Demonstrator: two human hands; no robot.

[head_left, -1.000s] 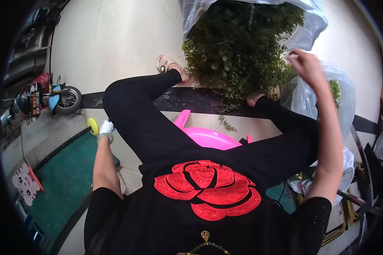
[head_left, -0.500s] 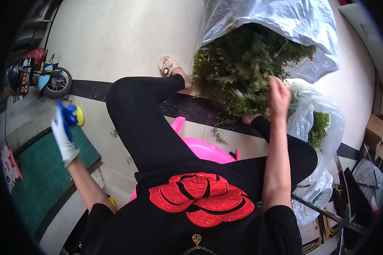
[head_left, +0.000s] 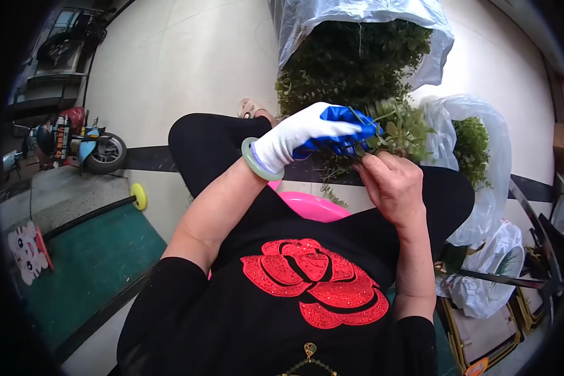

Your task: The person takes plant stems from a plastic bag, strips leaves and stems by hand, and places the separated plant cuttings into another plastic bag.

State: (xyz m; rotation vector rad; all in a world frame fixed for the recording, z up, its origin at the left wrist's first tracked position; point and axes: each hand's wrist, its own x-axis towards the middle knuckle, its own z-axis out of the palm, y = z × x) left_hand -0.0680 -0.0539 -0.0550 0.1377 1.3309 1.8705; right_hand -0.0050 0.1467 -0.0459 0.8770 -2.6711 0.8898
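My left hand (head_left: 323, 133), in a white glove with blue coated fingers, is closed on the stems of a leafy green sprig (head_left: 404, 128). Bare and just to the right, my right hand (head_left: 391, 185) pinches the lower end of the same sprig, its fingertips close to the glove. Beyond both hands a big heap of green plants (head_left: 357, 62) spills from a translucent plastic bag (head_left: 429, 15). To the right, a second clear bag (head_left: 445, 128) holds more greens (head_left: 471, 147).
Under my legs is a pink plastic basin or stool (head_left: 313, 205). A green board (head_left: 100, 263) with a yellow round end (head_left: 139, 196) lies left, near a toy-like scooter (head_left: 103, 153). A crumpled bag (head_left: 485, 282) and metal frames (head_left: 482, 332) stand at lower right.
My gloved left hand has swung from the far left to the middle and closed on the sprig. My right hand has drawn back from the heap toward my body, with greens at its fingers.
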